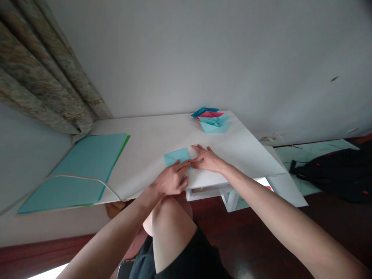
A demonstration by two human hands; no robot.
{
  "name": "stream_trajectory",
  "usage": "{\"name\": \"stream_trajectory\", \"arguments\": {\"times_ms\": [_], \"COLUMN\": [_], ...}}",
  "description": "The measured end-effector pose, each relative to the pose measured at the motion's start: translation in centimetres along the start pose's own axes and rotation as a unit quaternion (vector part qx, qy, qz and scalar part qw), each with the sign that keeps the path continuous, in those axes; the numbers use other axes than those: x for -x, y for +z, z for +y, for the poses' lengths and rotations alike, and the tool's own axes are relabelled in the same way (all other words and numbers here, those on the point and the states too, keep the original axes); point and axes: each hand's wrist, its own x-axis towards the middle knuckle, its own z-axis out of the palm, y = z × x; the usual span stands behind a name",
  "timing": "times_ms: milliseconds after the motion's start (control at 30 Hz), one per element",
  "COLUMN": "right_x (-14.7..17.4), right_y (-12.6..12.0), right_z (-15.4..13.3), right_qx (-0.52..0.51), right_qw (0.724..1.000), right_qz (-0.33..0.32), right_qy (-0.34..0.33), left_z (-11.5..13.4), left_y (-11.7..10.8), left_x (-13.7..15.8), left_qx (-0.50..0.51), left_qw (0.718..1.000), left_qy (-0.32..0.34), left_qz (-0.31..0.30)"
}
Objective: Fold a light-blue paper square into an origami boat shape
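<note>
A small folded sheet of light blue paper (pixel 177 155) lies flat near the front edge of the white table. My left hand (pixel 173 179) bends over its near edge, index finger stretched along the paper and the other fingers curled, holding it down. At the paper's right corner, my right hand (pixel 207 159) rests with its fingers spread, its thumb side meeting the left fingertips. The hands cover the near right part of the paper. Behind them stand folded paper boats: light blue (pixel 215 126), pink (pixel 209 114) and dark blue (pixel 204 111), close together.
Large light blue sheets (pixel 84 162), with green ones beneath, lie at the table's left. A white cable (pixel 84 176) crosses them. A patterned curtain (pixel 55 77) hangs at the left corner. A black backpack (pixel 334 172) sits to the right, beyond the table (pixel 145 135).
</note>
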Motion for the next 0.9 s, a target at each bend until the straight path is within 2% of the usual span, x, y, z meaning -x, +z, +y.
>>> {"name": "stream_trajectory", "arguments": {"times_ms": [133, 233, 433, 700, 900], "right_x": [-0.2, -0.2, -0.4, -1.1, -1.3], "right_y": [-0.2, -0.3, 0.3, 0.8, 0.8], "right_z": [-0.4, -0.5, -0.2, -0.8, -1.2], "right_qx": [-0.001, 0.0, 0.013, 0.027, 0.024], "right_qw": [1.0, 0.999, 0.999, 0.993, 0.991], "right_qz": [-0.015, -0.02, -0.008, -0.014, -0.018], "right_qy": [0.019, 0.032, 0.043, 0.114, 0.127], "left_z": [1.8, 2.2, 2.0, 2.5, 1.1], "left_y": [0.7, 0.7, 0.9, 0.5, -0.1], "left_x": [-0.1, -0.4, -0.2, 0.3, 1.4], "left_qx": [-0.038, -0.054, -0.072, -0.069, -0.065], "left_qw": [0.997, 0.995, 0.993, 0.99, 0.988], "left_qy": [-0.062, -0.087, -0.098, -0.123, -0.14], "left_qz": [-0.017, -0.015, -0.006, -0.03, 0.022]}}
